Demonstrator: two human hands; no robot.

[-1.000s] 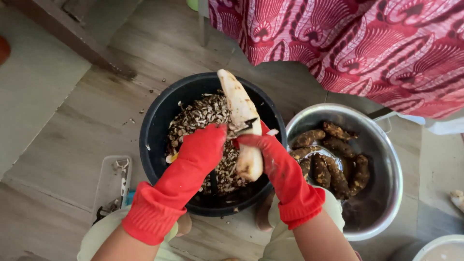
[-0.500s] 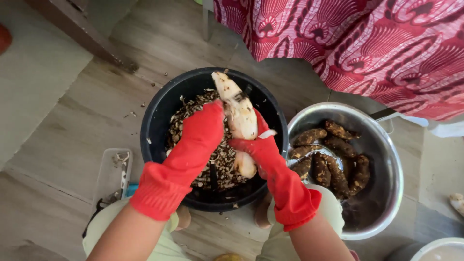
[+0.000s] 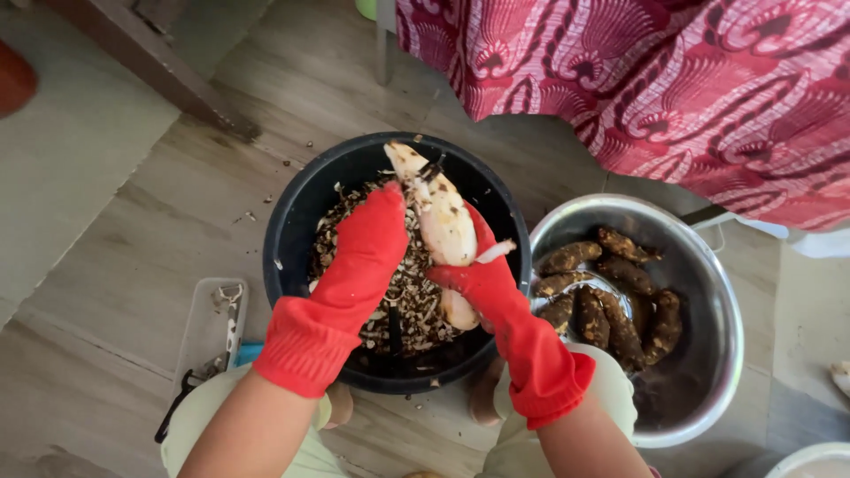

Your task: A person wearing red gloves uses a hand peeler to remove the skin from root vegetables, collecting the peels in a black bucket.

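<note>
Centrally, both red-gloved hands closed on a pale, mostly peeled root held above black bucket of peelings; left hand wrapped along its side, right hand gripping from beneath with a peel strip curling off; unpeeled brown roots lying in steel bowl just beside, under patterned red cloth
</note>
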